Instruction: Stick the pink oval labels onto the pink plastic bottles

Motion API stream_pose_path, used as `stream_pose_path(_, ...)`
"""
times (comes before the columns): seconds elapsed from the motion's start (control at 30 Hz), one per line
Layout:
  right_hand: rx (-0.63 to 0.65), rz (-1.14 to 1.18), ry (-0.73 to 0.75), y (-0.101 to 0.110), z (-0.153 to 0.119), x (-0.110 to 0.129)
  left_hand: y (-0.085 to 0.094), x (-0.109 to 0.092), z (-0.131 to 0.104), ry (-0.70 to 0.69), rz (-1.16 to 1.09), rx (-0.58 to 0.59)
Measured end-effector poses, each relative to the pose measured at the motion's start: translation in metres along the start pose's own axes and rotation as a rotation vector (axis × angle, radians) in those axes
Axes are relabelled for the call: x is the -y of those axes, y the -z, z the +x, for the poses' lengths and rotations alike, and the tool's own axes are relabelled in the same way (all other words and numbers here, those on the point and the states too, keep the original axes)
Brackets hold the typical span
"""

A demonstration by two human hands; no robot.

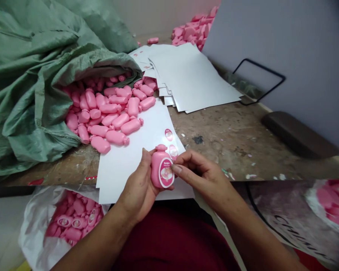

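A small pink bottle (156, 165) is upright in my left hand (139, 188), whose fingers are wrapped round its side and back. An oval label (166, 174) with a white rim and the word BABY lies on the bottle's front. My right hand (205, 175) pinches at the label's upper right edge with thumb and index finger. Beneath the hands is a white sheet (121, 165) with a few oval stickers (168, 134) near its right edge. Many unlabelled pink bottles (118, 137) spill from a green sack (25, 75) at the left, partly onto the sheet.
White sheets (192, 79) are stacked further back on the worn wooden table (223, 143). More pink bottles (190, 32) are heaped behind. A dark block (299, 133) and a black wire frame (284, 78) stand right. Below the edge, a white bag (35, 233) holds labelled bottles.
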State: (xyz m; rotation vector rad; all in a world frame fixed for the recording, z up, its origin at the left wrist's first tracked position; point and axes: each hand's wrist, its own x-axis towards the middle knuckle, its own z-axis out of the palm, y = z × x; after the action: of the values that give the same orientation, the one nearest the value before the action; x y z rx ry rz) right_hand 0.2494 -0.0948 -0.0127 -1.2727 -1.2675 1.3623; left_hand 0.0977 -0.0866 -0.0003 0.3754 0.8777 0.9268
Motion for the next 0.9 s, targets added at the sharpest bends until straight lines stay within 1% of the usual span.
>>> stream_pose_path(0.1, 0.023, 0.036, -0.008, -0.0021, 0.0010, 0.0010, 0.0019, 0.0020, 0.0004, -0.016, 0.018, 0.028)
stream_pose_path(0.27, 0.023, 0.073, -0.017, -0.0037, 0.0020, -0.0024, 0.0039, 0.0048, 0.0018, -0.023, 0.036, 0.054)
stream_pose_path(0.47, 0.003, 0.064, 0.002, -0.0038, 0.0029, -0.0047, 0.0035, 0.0061, 0.0019, -0.034, 0.046, 0.011)
stream_pose_path(0.67, -0.006, 0.043, -0.006, -0.0024, 0.0029, -0.0055, 0.0040, 0.0070, 0.0020, -0.046, 0.051, 0.026)
stream_pose_path(0.9, -0.011, 0.017, -0.012, -0.0016, 0.0038, -0.0062, 0.0019, 0.0063, 0.0034, -0.027, 0.042, -0.009)
